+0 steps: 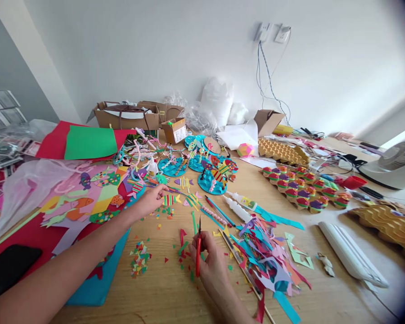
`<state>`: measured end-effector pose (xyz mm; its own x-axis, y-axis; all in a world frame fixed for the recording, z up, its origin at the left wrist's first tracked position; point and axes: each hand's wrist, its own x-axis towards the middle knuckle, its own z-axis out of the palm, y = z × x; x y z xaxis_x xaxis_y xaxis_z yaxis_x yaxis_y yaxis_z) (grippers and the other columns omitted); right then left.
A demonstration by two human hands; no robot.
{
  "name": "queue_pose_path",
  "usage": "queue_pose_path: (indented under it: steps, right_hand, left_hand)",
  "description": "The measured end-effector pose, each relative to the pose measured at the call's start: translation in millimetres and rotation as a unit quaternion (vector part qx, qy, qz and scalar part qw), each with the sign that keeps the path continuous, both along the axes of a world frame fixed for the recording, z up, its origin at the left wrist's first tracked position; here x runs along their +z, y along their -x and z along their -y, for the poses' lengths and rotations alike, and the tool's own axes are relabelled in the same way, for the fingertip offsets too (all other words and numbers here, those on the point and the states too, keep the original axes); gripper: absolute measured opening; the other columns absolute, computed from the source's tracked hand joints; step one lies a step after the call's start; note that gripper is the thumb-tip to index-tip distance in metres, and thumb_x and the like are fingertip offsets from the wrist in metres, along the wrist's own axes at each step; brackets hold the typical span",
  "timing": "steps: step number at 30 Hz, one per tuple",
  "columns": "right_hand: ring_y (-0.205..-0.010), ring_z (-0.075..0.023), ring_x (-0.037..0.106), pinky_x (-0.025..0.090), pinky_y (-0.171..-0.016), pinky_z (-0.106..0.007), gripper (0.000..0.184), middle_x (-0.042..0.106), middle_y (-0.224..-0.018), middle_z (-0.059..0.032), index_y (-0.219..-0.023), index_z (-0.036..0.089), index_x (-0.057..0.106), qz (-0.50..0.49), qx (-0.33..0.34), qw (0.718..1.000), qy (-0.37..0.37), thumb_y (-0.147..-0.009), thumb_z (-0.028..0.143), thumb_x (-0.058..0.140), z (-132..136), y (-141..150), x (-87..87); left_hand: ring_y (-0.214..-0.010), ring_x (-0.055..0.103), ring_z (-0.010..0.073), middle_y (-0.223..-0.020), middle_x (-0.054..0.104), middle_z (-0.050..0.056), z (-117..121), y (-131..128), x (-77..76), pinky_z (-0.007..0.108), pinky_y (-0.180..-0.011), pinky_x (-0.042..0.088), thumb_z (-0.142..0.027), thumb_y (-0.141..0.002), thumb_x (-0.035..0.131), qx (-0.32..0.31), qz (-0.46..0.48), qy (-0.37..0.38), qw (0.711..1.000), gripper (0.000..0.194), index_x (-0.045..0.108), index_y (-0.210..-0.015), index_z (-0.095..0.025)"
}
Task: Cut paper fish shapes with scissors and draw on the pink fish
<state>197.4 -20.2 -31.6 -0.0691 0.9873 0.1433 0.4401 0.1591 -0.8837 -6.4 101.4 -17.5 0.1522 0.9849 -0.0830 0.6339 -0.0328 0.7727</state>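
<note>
My right hand (211, 261) is closed around red-handled scissors (198, 254), their blades pointing away from me. A narrow green paper strip (194, 221) lies just beyond that hand, and red and green scraps (182, 249) are scattered beside it. My left hand (152, 199) reaches across to the middle of the table, fingers bent together; whatever is between them, if anything, I cannot make out. Close to its fingertips lies a striped paper fish (169, 200). Small multicoloured paper bits (141, 258) form a pile nearer me.
Paper strips (266, 256) heap up at the right, beside a long brush (245, 265) and glue bottles (238, 208). Painted egg cartons (303, 186) stand farther right. At left, coloured sheets (87, 141) and a black phone (11, 270) lie; cardboard boxes (126, 118) line the wall.
</note>
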Motion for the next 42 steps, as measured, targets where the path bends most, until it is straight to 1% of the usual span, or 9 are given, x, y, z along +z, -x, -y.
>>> queue_pose_path:
  steps: [3,6,12,17,21,26,31,35,42]
  right_hand:
    - [-0.055,-0.0141,0.047,0.037,-0.05,-0.024,0.011,0.051,-0.06,0.0001,-0.069,0.02,0.045,-0.003,-0.005,1.0,0.0,-0.076,0.029,0.049,0,0,0.7]
    - [-0.054,-0.0141,0.046,0.037,-0.049,-0.023,0.011,0.051,-0.06,0.0004,-0.069,0.021,0.045,-0.003,-0.01,1.0,0.007,-0.075,0.029,0.048,0,0,1.6]
    - [-0.054,-0.0138,0.046,0.035,-0.048,-0.023,0.008,0.05,-0.06,0.0008,-0.069,0.021,0.044,0.011,0.001,1.0,0.012,-0.075,0.025,0.048,-1,1,-1.4]
    - [-0.055,-0.013,0.044,0.034,-0.05,-0.022,0.005,0.049,-0.061,0.0014,-0.071,0.02,0.044,0.031,0.013,0.999,-0.001,-0.076,0.019,0.045,-1,1,-10.1]
    - [-0.056,-0.013,0.044,0.033,-0.051,-0.022,0.006,0.049,-0.062,0.0014,-0.07,0.02,0.044,0.042,0.009,0.999,-0.001,-0.076,0.018,0.045,-1,0,-11.3]
    - [-0.054,-0.0128,0.044,0.033,-0.049,-0.022,0.006,0.05,-0.06,0.0014,-0.069,0.02,0.046,0.038,0.007,0.999,-0.019,-0.075,0.02,0.046,-1,0,-8.5]
    - [-0.053,-0.0125,0.046,0.036,-0.049,-0.02,0.007,0.05,-0.06,0.0014,-0.07,0.02,0.046,0.041,0.02,0.998,-0.048,-0.077,0.022,0.046,1,-2,-3.9]
    - [-0.052,-0.0131,0.047,0.036,-0.047,-0.02,0.011,0.05,-0.059,0.0006,-0.071,0.019,0.046,0.041,0.026,0.998,-0.051,-0.08,0.026,0.045,2,-1,-4.4]
    - [-0.052,-0.013,0.047,0.038,-0.049,-0.021,0.015,0.05,-0.058,0.0008,-0.07,0.018,0.047,0.057,0.019,0.994,-0.086,-0.081,0.028,0.044,2,-2,-10.1]
  left_hand:
    - [-0.069,0.058,0.0133,-0.087,0.06,0.002,-15,1,-2.8,0.028,-0.06,0.049,-0.02,-0.082,0.053,-0.014,-0.049,-0.005,0.999,0.021,0.054,-0.103,-0.014]
    - [-0.082,0.06,0.0171,-0.102,0.059,0.006,-26,3,-8.9,0.036,-0.07,0.051,-0.029,-0.085,0.052,-0.022,-0.088,-0.011,0.996,0.026,0.054,-0.106,-0.014]
    - [-0.088,0.059,0.0189,-0.108,0.058,0.007,-35,6,-17.2,0.039,-0.074,0.05,-0.029,-0.085,0.051,-0.028,-0.134,-0.041,0.99,0.027,0.053,-0.109,-0.015]
    - [-0.092,0.058,0.0195,-0.109,0.058,0.007,-32,6,-15.8,0.041,-0.078,0.049,-0.029,-0.085,0.051,-0.04,-0.156,-0.099,0.982,0.026,0.055,-0.108,-0.016]
    - [-0.103,0.054,0.0211,-0.109,0.059,0.008,-27,13,-9.1,0.041,-0.089,0.042,-0.016,-0.086,0.045,-0.052,-0.168,-0.154,0.972,0.021,0.058,-0.102,-0.016]
    - [-0.105,0.054,0.023,-0.107,0.062,0.01,-19,28,1.2,0.036,-0.092,0.038,-0.007,-0.081,0.034,-0.057,-0.189,-0.167,0.966,0.032,0.062,-0.095,-0.016]
    - [-0.088,0.06,0.0204,-0.096,0.065,0.007,21,25,16.3,0.03,-0.076,0.044,-0.012,-0.081,0.037,-0.1,-0.203,-0.141,0.964,0.027,0.062,-0.092,-0.018]
    - [-0.068,0.059,0.0159,-0.071,0.063,0.001,71,7,30.4,0.023,-0.06,0.04,-0.016,-0.081,0.043,-0.151,-0.222,-0.117,0.956,0.019,0.059,-0.071,-0.02]
    - [-0.059,0.056,0.0152,-0.063,0.062,0.0,135,-21,47.6,0.023,-0.052,0.033,-0.025,-0.085,0.045,-0.153,-0.265,-0.087,0.948,0.022,0.053,-0.065,-0.019]
